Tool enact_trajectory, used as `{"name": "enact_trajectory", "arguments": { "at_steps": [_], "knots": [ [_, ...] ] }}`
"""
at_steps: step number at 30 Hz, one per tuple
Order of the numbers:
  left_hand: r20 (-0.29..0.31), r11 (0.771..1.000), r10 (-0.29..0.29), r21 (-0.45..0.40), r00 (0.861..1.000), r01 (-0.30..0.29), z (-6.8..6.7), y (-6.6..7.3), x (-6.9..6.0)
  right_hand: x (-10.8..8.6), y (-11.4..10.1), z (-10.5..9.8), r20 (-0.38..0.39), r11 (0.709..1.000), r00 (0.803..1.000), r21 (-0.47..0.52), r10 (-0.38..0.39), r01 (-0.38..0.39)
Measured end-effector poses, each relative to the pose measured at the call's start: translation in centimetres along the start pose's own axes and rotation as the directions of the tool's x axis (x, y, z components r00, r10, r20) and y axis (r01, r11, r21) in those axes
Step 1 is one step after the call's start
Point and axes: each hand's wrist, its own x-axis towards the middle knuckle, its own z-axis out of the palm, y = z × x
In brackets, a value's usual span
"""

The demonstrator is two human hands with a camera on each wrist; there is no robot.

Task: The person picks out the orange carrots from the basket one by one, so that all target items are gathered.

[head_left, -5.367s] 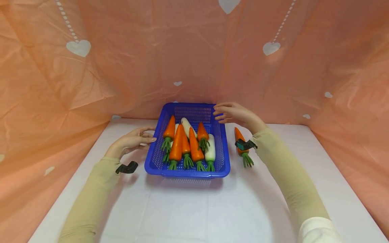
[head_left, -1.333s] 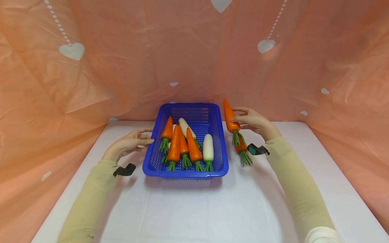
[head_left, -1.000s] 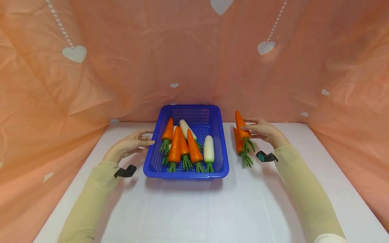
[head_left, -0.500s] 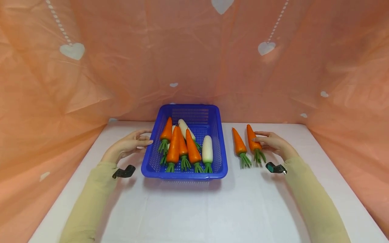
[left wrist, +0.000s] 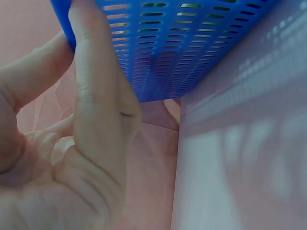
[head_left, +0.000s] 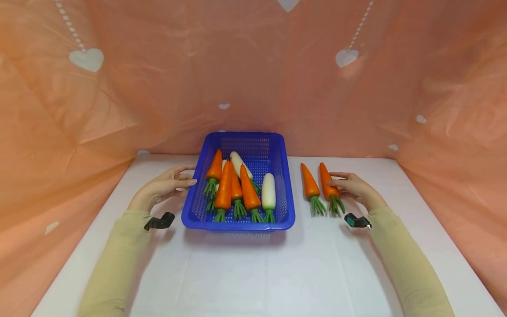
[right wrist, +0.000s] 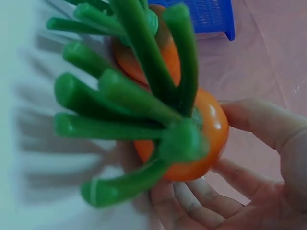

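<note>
Well apart, relaxed left grip (head_left: 160,188) touches basket edge (head_left: 189,202), right grip (head_left: 356,187) holds outer carrot (head_left: 328,190).

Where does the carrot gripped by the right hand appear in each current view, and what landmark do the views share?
Head: the gripped carrot is right of centre, in the right hand.
Left wrist: not in this picture.
Right wrist: near the middle, stem end toward the camera.
Shared landmark: blue basket.

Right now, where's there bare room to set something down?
Widest: the white tabletop in front of the blue basket, between the sleeves. Inside, its far right corner is bare. Crowded: the basket's left side, where carrots bunch, and right of it, where the right hand holds a carrot beside another.
</note>
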Motion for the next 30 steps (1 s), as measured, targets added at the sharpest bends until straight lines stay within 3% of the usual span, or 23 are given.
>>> {"name": "enact_trajectory", "arguments": {
  "at_steps": [16, 26, 30],
  "knots": [
    [0.037, 0.999, 0.016, -0.039, 0.999, -0.014, 0.22, 0.23, -0.09, 0.25, 0.0, 0.57, 0.025, 0.997, 1.0, -0.075, -0.01, 0.012],
    [0.031, 0.999, 0.011, -0.051, 0.999, -0.01, 0.19, 0.22, -0.1, -0.29, -0.67, 0.65, -0.024, 0.986, 1.0, -0.168, 0.012, -0.016],
    [0.027, 0.999, 0.007, -0.05, 1.0, -0.006, 0.11, 0.24, -0.21, -0.43, -0.56, 0.63, -0.01, 0.991, 1.0, -0.134, 0.006, -0.007]
  ]
}}
